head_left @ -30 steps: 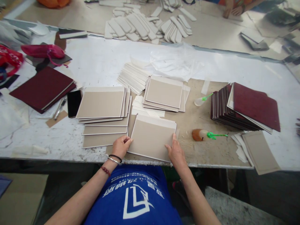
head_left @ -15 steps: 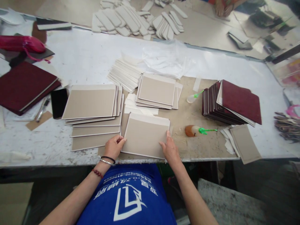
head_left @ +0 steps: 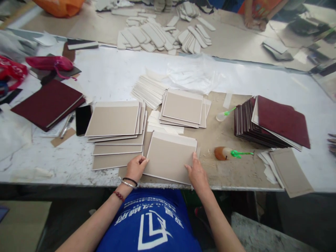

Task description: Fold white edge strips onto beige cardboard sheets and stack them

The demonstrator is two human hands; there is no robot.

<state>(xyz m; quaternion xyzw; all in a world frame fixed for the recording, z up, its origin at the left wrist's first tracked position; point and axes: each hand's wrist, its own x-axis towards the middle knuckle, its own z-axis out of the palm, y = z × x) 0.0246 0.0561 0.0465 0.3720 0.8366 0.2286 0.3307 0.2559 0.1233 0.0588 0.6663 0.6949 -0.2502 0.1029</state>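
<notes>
A beige rectangular panel (head_left: 172, 157) with a paler strip along its far side lies in front of me, close to the table's front edge. My left hand (head_left: 137, 168) is closed at its left edge, thumb and forefinger pinched together there. On the opposite side, my right hand (head_left: 197, 173) rests with thumb and forefinger spread, touching the panel's right edge. Left of it is a staggered stack of similar beige panels (head_left: 112, 120). Beyond it sits a smaller pile of beige panels (head_left: 182, 106), with white paper strips (head_left: 154, 122) beside and partly under that pile.
Maroon covers (head_left: 282, 120) are stacked at right, near two small bottles, one with brown contents (head_left: 220, 153) and one pale (head_left: 222, 116). A phone (head_left: 83, 120) and a maroon folder (head_left: 49, 103) lie left. Across the table are another person's hands (head_left: 254, 23).
The view has swung left, so everything appears shifted right and slightly lower. Both hands stay at the same edges of the panel, which shows no clear movement on the table.
</notes>
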